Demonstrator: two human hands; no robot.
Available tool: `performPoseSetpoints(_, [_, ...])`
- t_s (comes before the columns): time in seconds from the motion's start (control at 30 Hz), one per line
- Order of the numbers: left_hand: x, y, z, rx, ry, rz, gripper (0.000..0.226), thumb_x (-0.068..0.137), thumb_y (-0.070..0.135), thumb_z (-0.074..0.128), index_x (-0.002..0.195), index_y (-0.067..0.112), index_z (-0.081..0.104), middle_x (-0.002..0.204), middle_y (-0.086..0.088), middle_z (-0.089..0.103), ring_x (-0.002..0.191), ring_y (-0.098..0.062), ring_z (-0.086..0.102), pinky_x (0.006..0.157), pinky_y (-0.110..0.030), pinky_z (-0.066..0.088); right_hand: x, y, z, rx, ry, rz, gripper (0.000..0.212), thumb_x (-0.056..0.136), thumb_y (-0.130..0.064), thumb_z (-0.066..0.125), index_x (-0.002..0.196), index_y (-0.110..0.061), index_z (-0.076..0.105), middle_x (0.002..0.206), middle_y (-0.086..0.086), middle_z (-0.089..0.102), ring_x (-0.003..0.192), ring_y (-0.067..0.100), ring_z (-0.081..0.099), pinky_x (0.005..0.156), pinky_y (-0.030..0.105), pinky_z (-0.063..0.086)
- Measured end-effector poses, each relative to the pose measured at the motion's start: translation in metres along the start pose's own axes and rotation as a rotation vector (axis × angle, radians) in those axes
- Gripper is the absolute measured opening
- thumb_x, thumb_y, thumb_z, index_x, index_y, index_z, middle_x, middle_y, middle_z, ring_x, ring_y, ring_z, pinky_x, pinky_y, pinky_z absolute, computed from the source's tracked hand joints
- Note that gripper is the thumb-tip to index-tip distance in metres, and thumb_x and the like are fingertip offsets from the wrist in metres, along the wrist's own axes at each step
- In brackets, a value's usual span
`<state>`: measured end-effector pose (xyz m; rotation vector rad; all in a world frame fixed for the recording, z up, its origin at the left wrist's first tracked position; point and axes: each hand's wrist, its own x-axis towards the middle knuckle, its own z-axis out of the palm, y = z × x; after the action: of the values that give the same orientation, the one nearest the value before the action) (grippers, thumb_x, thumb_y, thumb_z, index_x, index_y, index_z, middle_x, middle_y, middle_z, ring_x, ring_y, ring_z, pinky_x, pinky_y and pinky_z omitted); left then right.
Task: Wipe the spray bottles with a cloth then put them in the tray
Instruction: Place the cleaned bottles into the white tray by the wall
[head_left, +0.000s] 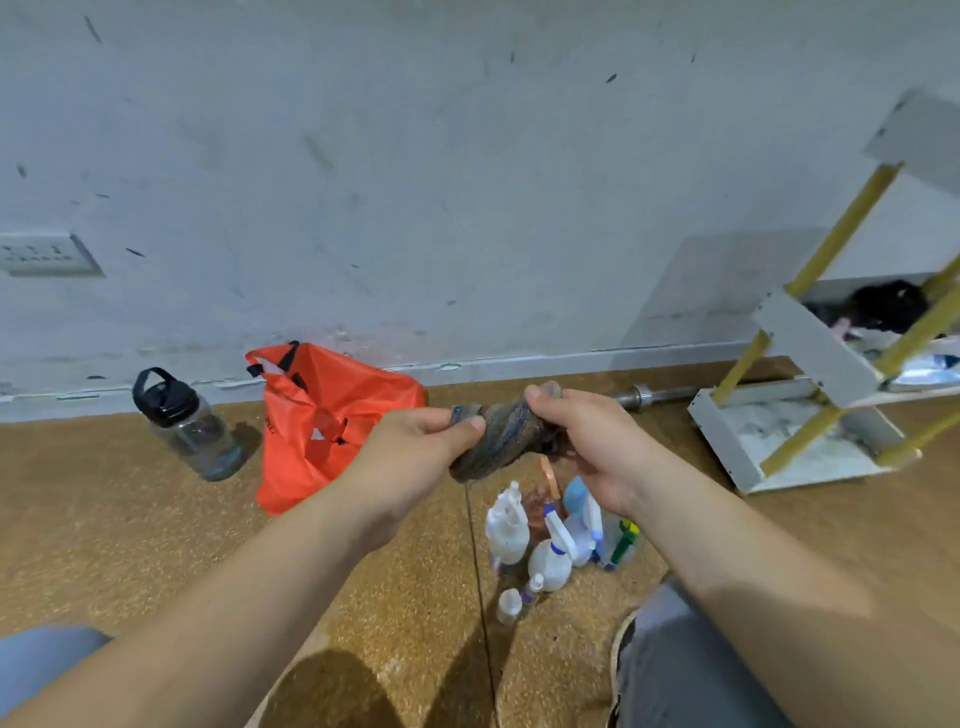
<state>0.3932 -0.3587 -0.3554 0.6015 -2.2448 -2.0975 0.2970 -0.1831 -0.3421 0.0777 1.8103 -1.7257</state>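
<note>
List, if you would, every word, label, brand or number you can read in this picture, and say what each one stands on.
No text can be read here.
Orange bag: black and white print, too blurred to read.
Spray bottles: labels, if any, too small and blurred.
Wall socket: dark marks, unreadable.
Cloth, gripped by the left hand and right hand: no writing shows.
</note>
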Motion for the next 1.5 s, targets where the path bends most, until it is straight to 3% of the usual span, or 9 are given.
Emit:
performPoseSetpoints(0.17, [0.012, 0.028, 0.021, 0.009, -0.006, -0.027, 0.043, 0.088, 0.012, 0.082, 0.121, 0.029, 0.061, 0.088, -0.003, 0.066, 0.079, -0.011, 0.069, 0.071, -0.025, 0.055, -0.008, -0.030, -0.017, -0.184, 0.074, -0.107, 0.019, 0.092, -0.018, 0.077, 0.099, -0.001, 0.072, 0.085, 0.009, 0.078, 0.076, 0.017, 0.074, 0.069, 0.028, 0.056])
performPoseSetpoints(0.4, [0.050, 0.083, 0.091, 0.475, -0.120, 0.138, 0.016, 0.078, 0.005, 0.085, 0.083, 0.015, 0.075, 0.065, 0.006, 0.062, 0.059, -0.008, 0.054, 0.052, -0.014, 0.042, -0.013, -0.088, -0.086, -0.669, 0.278, -0.076, 0.034, 0.076, -0.023, 0.092, 0.084, -0.012, 0.060, 0.075, 0.002, 0.057, 0.060, 0.010, 0.052, 0.039, 0.017, 0.037])
performPoseSetpoints(0.7, [0.111, 0.150, 0.214, 0.472, -0.215, 0.247, 0.012, 0.085, 0.019, 0.075, 0.090, 0.014, 0.065, 0.077, -0.004, 0.066, 0.069, -0.017, 0.059, 0.066, -0.030, 0.048, -0.027, -0.152, -0.215, -0.919, 0.146, -0.049, 0.028, 0.084, -0.023, 0.084, 0.107, -0.012, 0.072, 0.095, 0.006, 0.071, 0.097, 0.026, 0.069, 0.083, 0.031, 0.046])
performPoseSetpoints(1.0, [0.176, 0.133, 0.321, -0.025, -0.147, -0.100, 0.019, 0.102, 0.020, 0.062, 0.118, 0.014, 0.052, 0.111, -0.016, 0.068, 0.098, -0.035, 0.074, 0.087, -0.052, 0.063, 0.043, -0.109, -0.296, -0.152, 0.530, -0.072, 0.014, 0.102, -0.005, 0.057, 0.116, -0.003, 0.060, 0.085, 0.010, 0.019, 0.083, 0.012, 0.060, 0.098, 0.047, 0.056])
performPoseSetpoints(1.03, [0.184, 0.129, 0.329, 0.007, -0.135, -0.106, 0.024, 0.102, 0.022, 0.061, 0.122, 0.015, 0.051, 0.109, -0.010, 0.065, 0.100, -0.031, 0.072, 0.092, -0.051, 0.062, 0.057, -0.107, -0.306, -0.144, 0.564, -0.074, 0.015, 0.102, -0.004, 0.054, 0.117, -0.006, 0.057, 0.131, -0.001, 0.011, 0.089, 0.014, 0.060, 0.098, 0.049, 0.056])
performPoseSetpoints(1.07, [0.191, 0.125, 0.336, 0.042, -0.133, -0.113, 0.027, 0.102, 0.024, 0.061, 0.126, 0.017, 0.050, 0.109, -0.007, 0.062, 0.104, -0.029, 0.070, 0.094, -0.050, 0.060, 0.073, -0.106, -0.317, -0.133, 0.593, -0.075, 0.015, 0.101, -0.005, 0.055, 0.115, -0.012, 0.054, 0.109, 0.007, 0.037, 0.094, 0.021, 0.062, 0.098, 0.052, 0.057])
performPoseSetpoints(1.13, [0.201, 0.116, 0.345, 0.089, -0.168, -0.139, 0.031, 0.102, 0.025, 0.060, 0.131, 0.018, 0.049, 0.109, -0.004, 0.060, 0.108, -0.027, 0.068, 0.095, -0.049, 0.060, 0.105, -0.104, -0.342, -0.110, 0.662, -0.075, 0.019, 0.098, -0.012, 0.059, 0.110, -0.025, 0.053, 0.161, 0.006, 0.037, 0.104, 0.031, 0.064, 0.091, 0.055, 0.060])
performPoseSetpoints(1.23, [0.215, 0.102, 0.352, 0.163, -0.216, -0.159, 0.037, 0.102, 0.025, 0.062, 0.137, 0.020, 0.050, 0.112, -0.003, 0.061, 0.106, -0.022, 0.066, 0.093, -0.045, 0.061, 0.141, -0.114, -0.372, 0.021, 0.751, -0.101, 0.020, 0.101, -0.013, 0.060, 0.120, -0.020, 0.058, 0.120, 0.014, 0.064, 0.101, 0.032, 0.066, 0.092, 0.052, 0.059])
performPoseSetpoints(1.5, [0.235, 0.069, 0.362, 0.161, -0.216, -0.202, 0.034, 0.100, 0.024, 0.065, 0.132, 0.023, 0.054, 0.115, -0.001, 0.065, 0.103, -0.018, 0.069, 0.091, -0.042, 0.062, 0.195, -0.113, -0.423, -0.007, 1.006, -0.045, 0.063, 0.091, -0.010, 0.061, 0.150, -0.007, 0.038, 0.149, 0.021, 0.047, 0.132, 0.039, 0.053, 0.100, 0.044, 0.051])
